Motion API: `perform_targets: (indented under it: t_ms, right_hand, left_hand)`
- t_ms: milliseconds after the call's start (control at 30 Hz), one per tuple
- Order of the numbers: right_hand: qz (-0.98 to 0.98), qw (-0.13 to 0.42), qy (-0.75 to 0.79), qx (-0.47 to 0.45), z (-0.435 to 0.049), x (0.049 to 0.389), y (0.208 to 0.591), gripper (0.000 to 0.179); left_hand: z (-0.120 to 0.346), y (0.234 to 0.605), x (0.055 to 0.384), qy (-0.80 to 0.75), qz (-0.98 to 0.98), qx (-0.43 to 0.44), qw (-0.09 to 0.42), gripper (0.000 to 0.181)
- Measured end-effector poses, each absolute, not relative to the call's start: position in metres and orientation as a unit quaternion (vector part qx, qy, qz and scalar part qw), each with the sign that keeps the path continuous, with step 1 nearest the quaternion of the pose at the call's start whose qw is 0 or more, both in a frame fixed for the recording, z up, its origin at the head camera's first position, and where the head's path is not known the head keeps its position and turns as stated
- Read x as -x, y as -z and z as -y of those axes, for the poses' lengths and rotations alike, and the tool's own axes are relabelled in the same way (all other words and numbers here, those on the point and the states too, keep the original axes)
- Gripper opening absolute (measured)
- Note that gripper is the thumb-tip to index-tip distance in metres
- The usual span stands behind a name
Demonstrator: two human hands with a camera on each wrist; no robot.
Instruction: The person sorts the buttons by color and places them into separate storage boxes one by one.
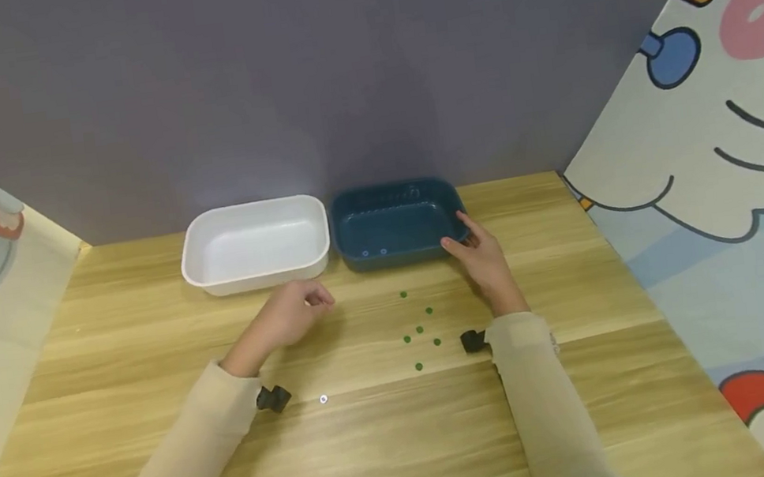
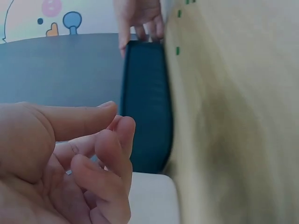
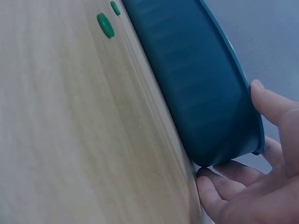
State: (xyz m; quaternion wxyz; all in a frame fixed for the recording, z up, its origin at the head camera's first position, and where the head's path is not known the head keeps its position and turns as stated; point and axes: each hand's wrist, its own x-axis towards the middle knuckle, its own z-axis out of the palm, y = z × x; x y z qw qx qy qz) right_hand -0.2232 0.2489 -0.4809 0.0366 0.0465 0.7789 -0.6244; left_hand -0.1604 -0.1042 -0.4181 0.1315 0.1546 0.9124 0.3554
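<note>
My right hand (image 1: 488, 261) grips the near right corner of a dark blue plastic tray (image 3: 201, 79). Its thumb lies on the rim; other fingers touch the tray's lower corner in the right wrist view. Two small pale rings (image 1: 374, 253) lie in that tray. My left hand (image 1: 296, 311) hovers in front of the white tray (image 1: 258, 280), fingers curled and thumb tip close to the index fingertip. Whether something small sits between those fingers is unclear in the left wrist view. Several small green discs (image 1: 419, 330) are scattered before the blue tray.
A small white ring (image 1: 324, 398) lies alone on the wooden table (image 1: 381, 461), nearer the front. Both trays stand side by side against a grey back panel (image 1: 249, 88). Cartoon-printed panels (image 1: 700, 151) flank the table. A black wrist mount (image 1: 274, 399) sits under each forearm.
</note>
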Motion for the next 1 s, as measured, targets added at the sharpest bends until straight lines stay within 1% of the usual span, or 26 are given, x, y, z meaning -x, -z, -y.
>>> perform_targets:
  t_ms: [200, 300, 433, 667, 1000]
  right_hand:
    - [-0.778, 0.033, 0.625, -0.047, -0.252, 0.223, 0.481, 0.075]
    - [-0.778, 0.035, 0.625, -0.048, -0.252, 0.222, 0.48, 0.076]
    - [-0.775, 0.033, 0.629, -0.045, -0.251, 0.222, 0.479, 0.077]
    - [-0.772, 0.034, 0.633, -0.048, -0.25, 0.222, 0.479, 0.076]
    - [-0.769, 0.039, 0.636, -0.046, -0.248, 0.223, 0.479, 0.078]
  left_hand:
    - [0.113, 0.428, 0.141, -0.341, -0.913, -0.148, 0.167, 0.007]
    - [0.117, 0.433, 0.129, -0.319, -0.918, -0.156, 0.177, 0.006]
    - [0.12, 0.438, 0.112, -0.295, -0.924, -0.158, 0.182, 0.007]
    - [0.117, 0.441, 0.085, -0.265, -0.932, -0.157, 0.19, 0.015]
    - [0.114, 0.444, 0.068, -0.255, -0.935, -0.16, 0.186, 0.017]
